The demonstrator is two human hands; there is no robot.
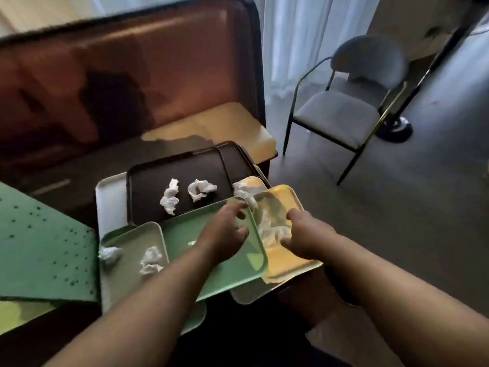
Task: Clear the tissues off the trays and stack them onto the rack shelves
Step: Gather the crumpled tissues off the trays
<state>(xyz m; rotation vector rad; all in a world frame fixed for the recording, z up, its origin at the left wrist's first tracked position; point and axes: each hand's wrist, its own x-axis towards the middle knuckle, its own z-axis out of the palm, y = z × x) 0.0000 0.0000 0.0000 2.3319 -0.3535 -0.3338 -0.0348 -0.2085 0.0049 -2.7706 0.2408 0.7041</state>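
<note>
Several trays overlap on a low table. A dark brown tray (158, 181) at the back holds two crumpled white tissues (170, 196). A green tray (182, 234) lies in front of it, and my left hand (225, 231) rests on it with fingers curled over its right rim. A yellow tray (288, 263) on the right holds a heap of tissues (270, 226); my right hand (304, 234) sits on that heap, fingers bent around it. A paler green tray (124, 271) at front left carries two more tissues (150, 260).
A white tray (111, 197) lies under the brown one. A green perforated panel (39, 247) stands at the left. A brown leather sofa (105, 75) is behind. A grey chair (344, 109) and a lamp base (394, 131) stand on the floor to the right.
</note>
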